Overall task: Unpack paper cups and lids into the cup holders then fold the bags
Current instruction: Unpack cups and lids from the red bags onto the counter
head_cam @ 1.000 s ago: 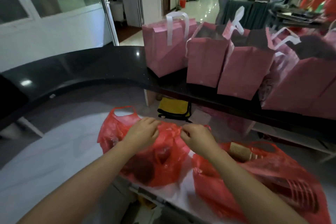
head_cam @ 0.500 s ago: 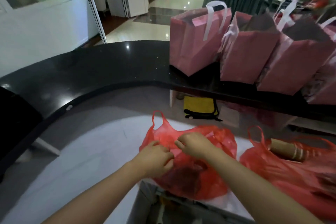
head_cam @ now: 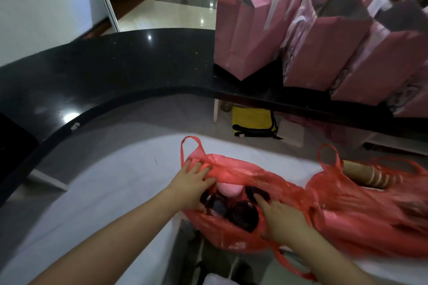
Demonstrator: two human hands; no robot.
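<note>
A red plastic bag (head_cam: 234, 236) lies open on the white counter (head_cam: 111, 192) in front of me. Inside it lie several black lids (head_cam: 243, 215) and a pink object (head_cam: 229, 188). My left hand (head_cam: 192, 187) holds the bag's far left rim, fingers spread into the opening. My right hand (head_cam: 280, 217) presses on the bag's right side, its forefinger touching a black lid. A second red bag (head_cam: 361, 210) lies to the right, with a stack of brown paper cups (head_cam: 368, 174) showing at its mouth.
A curved black upper counter (head_cam: 111, 69) runs behind the white one. Several pink paper bags (head_cam: 252, 32) with white handles stand on it at the right. A yellow and black bag (head_cam: 254, 122) sits beneath the upper counter. The white counter's near edge is just below the bag.
The bag's mouth, held bunched between both hands before, is now spread open with the lids showing. My hands have moved apart, the left to the rim, the right down onto the bag's right side.
</note>
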